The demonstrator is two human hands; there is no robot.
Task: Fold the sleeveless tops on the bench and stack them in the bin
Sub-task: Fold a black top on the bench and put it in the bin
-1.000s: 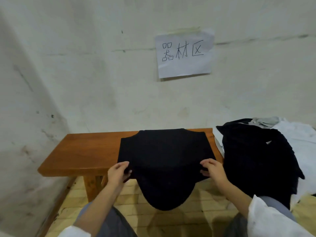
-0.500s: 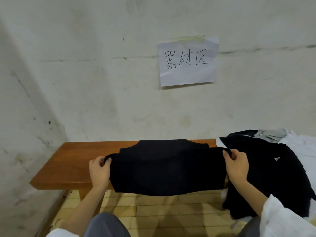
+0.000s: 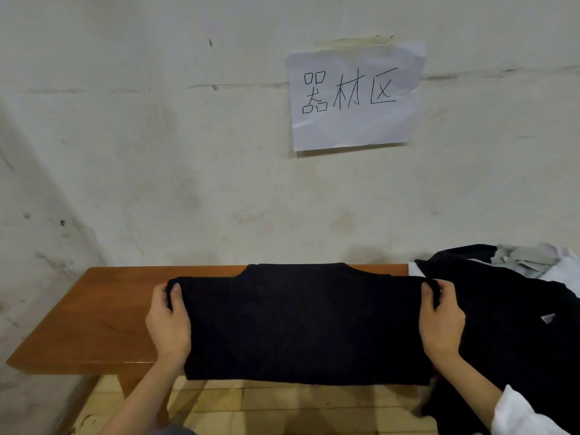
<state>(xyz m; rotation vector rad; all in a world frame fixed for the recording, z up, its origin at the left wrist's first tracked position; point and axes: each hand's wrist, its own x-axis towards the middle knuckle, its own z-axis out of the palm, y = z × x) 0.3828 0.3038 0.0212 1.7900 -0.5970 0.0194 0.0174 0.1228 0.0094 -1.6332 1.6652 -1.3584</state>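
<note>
The black top (image 3: 301,324) is held over the bench (image 3: 103,309) at 6 o'clock. The left hand (image 3: 169,324) and right hand (image 3: 442,321) each clamp curled fingers on an upper corner. A heap of dark clothes (image 3: 508,309), perhaps tops, sits at 3 o'clock.

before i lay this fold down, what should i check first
1. Left hand grips the black top at its left end: ok.
2. Right hand grips the right end: ok.
3. Held edge level between the hands: ok.
4. Far part of the top lying on the bench: ok.
5. Top apart from the dark clothes pile on the right: cannot tell, black against black.
6. Bin for stacking: cannot tell, not in view.
</note>
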